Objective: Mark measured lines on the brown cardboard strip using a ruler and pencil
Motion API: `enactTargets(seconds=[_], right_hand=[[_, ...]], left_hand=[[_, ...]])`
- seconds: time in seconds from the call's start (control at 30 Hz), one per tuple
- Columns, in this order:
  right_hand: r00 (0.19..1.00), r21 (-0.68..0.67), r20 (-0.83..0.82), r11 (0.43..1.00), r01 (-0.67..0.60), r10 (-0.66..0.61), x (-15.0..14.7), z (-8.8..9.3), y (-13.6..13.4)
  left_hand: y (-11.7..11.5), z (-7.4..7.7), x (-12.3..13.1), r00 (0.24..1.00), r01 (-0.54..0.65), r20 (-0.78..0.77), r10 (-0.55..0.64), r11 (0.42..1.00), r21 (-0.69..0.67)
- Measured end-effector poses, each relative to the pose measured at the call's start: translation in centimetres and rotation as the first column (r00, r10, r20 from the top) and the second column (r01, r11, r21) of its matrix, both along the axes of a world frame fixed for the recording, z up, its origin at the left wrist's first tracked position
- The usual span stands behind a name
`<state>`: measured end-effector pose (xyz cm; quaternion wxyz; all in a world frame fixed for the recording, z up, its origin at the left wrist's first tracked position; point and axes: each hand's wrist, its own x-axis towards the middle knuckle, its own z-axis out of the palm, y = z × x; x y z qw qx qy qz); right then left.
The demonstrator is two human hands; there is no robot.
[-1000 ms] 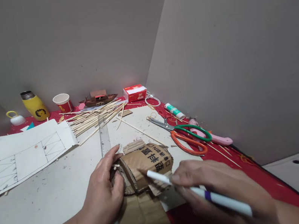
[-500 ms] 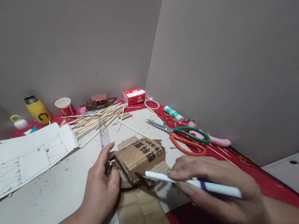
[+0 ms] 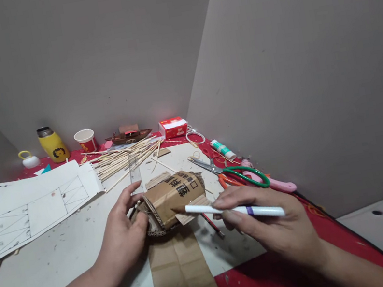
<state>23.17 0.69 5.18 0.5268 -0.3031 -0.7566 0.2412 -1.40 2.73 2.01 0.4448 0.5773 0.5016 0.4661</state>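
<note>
My left hand (image 3: 127, 223) grips the near left end of a small cardboard model (image 3: 171, 198) with a curved brown cover and printed black characters. Corrugated pieces stick out at its sides. In my right hand (image 3: 266, 219) is a white paintbrush (image 3: 232, 210) with a purple band, pinched between thumb and fingers. Its brown bristle tip lies at the lower side of the curved cover; whether it touches, I cannot tell. Below the model runs a strip of brown cardboard (image 3: 180, 277). A dark red pencil (image 3: 213, 225) lies partly under the model.
Scissors (image 3: 248, 175) with green and orange handles lie right of the model, beside a glue stick (image 3: 222, 149) and a pink tool (image 3: 279, 183). Behind are wooden sticks (image 3: 124, 159), a clear ruler (image 3: 134, 168), a model boat (image 3: 129, 135), a paper cup (image 3: 86, 140) and a yellow bottle (image 3: 54, 146). A drawing sheet (image 3: 42, 207) is at left.
The brush and my right hand have shifted slightly up and left, and the brush lies flatter. The model is turned a little in my left hand, and the pencil now shows.
</note>
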Motion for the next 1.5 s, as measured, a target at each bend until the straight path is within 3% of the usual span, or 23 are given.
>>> enactTargets(seconds=[0.1, 0.23, 0.33, 0.47, 0.6, 0.73, 0.87, 1.0, 1.13, 1.23, 1.37, 1.5], right_hand=[[0.997, -0.103, -0.050, 0.993, 0.055, -0.061, 0.3, 0.2, 0.2], [1.000, -0.315, -0.006, 0.949, 0.014, -0.017, 0.9, -0.1, 0.7], [0.991, -0.365, -0.094, 0.930, 0.051, -0.091, 1.2, -0.4, 1.2], [0.998, -0.415, -0.065, 0.910, -0.001, -0.028, 1.4, -0.4, 1.5], [0.989, -0.380, -0.136, 0.925, 0.002, -0.058, 1.4, -0.2, 1.4], [0.997, -0.351, -0.072, 0.936, -0.032, 0.008, 1.2, -0.2, 1.4], [0.987, -0.298, -0.153, 0.955, 0.002, -0.050, 1.0, -0.5, 1.4], [0.999, -0.150, -0.036, 0.989, 0.010, -0.016, 0.5, -0.6, 0.8], [0.998, -0.023, 0.009, 0.997, 0.069, -0.068, 0.2, -0.4, 0.2], [0.998, 0.036, 0.055, 0.999, -0.016, 0.014, 0.0, -0.3, -0.1], [0.995, 0.155, 0.083, 0.987, 0.032, -0.045, -0.3, -0.3, -0.2], [0.986, 0.202, 0.162, 0.977, -0.068, 0.035, -0.5, -0.2, -0.3]], left_hand=[[0.0, 0.0, -0.1, 1.000, 0.011, -0.002, -0.011, 1.000, 0.000], [-0.1, 0.1, -0.3, 0.999, 0.017, -0.039, -0.017, 1.000, -0.003], [-0.2, 0.0, -0.3, 0.998, 0.029, -0.056, -0.030, 0.999, -0.015], [-0.2, -0.3, -0.4, 0.994, 0.026, -0.109, -0.024, 0.999, 0.022], [-0.1, -0.5, -0.4, 0.986, 0.021, -0.167, -0.007, 0.997, 0.078], [0.0, -0.5, -0.5, 0.978, 0.012, -0.208, 0.016, 0.992, 0.129], [-0.1, -0.7, -0.6, 0.955, 0.002, -0.289, 0.067, 0.972, 0.233], [-0.2, -1.2, -0.7, 0.912, 0.011, -0.382, 0.152, 0.920, 0.392], [-0.2, -1.4, -0.7, 0.873, 0.022, -0.428, 0.234, 0.857, 0.514], [-0.2, -1.4, -0.8, 0.863, 0.039, -0.440, 0.249, 0.835, 0.549], [-0.3, -1.6, -0.8, 0.853, 0.055, -0.452, 0.259, 0.819, 0.572], [-0.3, -1.8, -0.8, 0.844, 0.075, -0.464, 0.269, 0.798, 0.598]])
